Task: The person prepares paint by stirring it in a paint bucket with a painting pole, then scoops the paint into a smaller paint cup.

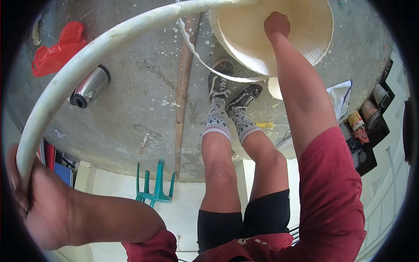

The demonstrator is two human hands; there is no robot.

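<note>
Left hand [26, 205] grips the rim of a white bucket [87, 56] shut tight; right hand [276, 24], curled closed, reaches inside a cream bucket [314, 39] whose interior looks empty, on the concrete floor [144, 100].

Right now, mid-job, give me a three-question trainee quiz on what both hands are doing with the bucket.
1. True or false: the right hand is inside the bucket.
2. What does the left hand grip? A) wooden stick B) curved white handle C) red bag
3. What lies on the concrete below the red bag?

Key: 1 true. 2 B, the curved white handle. 3 a steel flask.
</note>
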